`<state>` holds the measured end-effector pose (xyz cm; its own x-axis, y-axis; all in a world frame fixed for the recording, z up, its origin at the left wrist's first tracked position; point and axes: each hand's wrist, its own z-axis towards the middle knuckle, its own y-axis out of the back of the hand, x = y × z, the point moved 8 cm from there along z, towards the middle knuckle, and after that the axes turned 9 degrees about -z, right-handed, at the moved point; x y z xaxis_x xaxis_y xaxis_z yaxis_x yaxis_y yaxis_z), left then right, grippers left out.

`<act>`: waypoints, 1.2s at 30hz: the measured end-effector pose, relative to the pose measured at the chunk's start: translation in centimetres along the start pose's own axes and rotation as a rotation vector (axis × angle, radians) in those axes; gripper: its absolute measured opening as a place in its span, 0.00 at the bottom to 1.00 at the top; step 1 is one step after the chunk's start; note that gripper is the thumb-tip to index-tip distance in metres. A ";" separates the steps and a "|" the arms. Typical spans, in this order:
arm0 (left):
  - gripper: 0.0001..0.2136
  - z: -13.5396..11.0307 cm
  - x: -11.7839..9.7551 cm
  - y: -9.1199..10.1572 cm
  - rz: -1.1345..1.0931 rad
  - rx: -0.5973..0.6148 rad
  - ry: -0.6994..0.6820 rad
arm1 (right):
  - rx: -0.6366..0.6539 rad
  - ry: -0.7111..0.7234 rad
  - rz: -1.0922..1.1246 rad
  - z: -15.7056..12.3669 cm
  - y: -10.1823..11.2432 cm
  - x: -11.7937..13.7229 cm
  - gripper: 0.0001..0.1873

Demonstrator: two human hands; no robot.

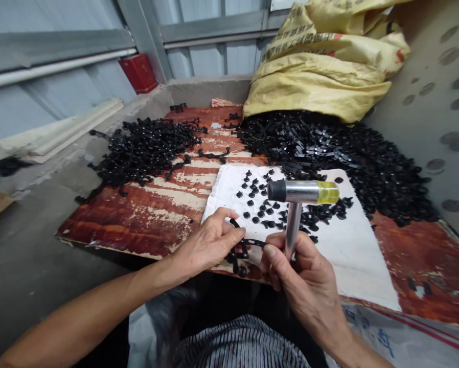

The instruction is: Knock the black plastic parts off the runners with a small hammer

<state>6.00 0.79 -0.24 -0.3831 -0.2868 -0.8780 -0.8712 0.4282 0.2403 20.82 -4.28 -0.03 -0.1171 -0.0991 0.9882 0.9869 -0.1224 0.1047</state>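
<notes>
My left hand [214, 237] is closed on one end of a curved black strip [254, 242] with small holes in it, near the table's front edge. The strip's other end reaches the fingertips of my right hand [304, 276]. That hand is wrapped round the metal shaft of a two-faced mallet [302, 191], held upright with its head above the white sheet; one face is black, the other clear yellow. Below my left fingers, more black linked parts [242, 260] with round knobs show, partly hidden.
Small black round pieces [266, 204] lie scattered on a white sheet [360, 255]. Black jointed parts form a pile [145, 148] at left. A larger heap [383, 174] spills from a yellow woven sack [317, 87] at right. The tabletop [130, 220] is worn red-brown.
</notes>
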 end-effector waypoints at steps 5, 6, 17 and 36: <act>0.18 -0.7 -0.8 -0.2 -0.061 -0.059 -0.071 | 0.034 0.012 0.010 -0.5 -1.2 -0.8 0.08; 0.15 -0.6 -0.9 -0.2 -0.049 -0.049 -0.084 | 0.049 0.011 0.012 -0.6 -1.4 -0.8 0.08; 0.09 3.3 -1.9 1.2 0.298 0.072 -0.225 | -0.060 -0.240 0.058 -1.5 4.5 -3.9 0.19; 0.11 4.0 -1.6 0.3 0.357 0.111 -0.260 | -0.139 -0.362 0.216 -2.7 6.8 -5.6 0.16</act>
<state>7.54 4.82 -0.41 -0.5515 0.1142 -0.8263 -0.6548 0.5543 0.5137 27.88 -7.19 -5.16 0.1608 0.2122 0.9639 0.9575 -0.2705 -0.1002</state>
